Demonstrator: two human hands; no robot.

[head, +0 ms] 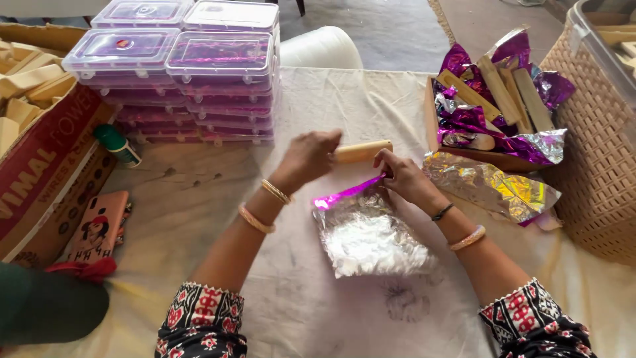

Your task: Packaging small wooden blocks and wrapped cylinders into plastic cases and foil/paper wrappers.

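Near the middle of the frame the left hand (308,159) is clenched around a wooden stick (361,151), holding it level along the far edge of a crinkled foil sheet (368,238), silver side up on the cloth-covered counter (318,298). The right hand (404,178) pinches the sheet's purple edge up against the stick, seemingly so the foil can wrap it. Stacked clear plastic boxes (222,59) sit at upper left, and a tray of sticks and foil (493,99) at upper right, close by.
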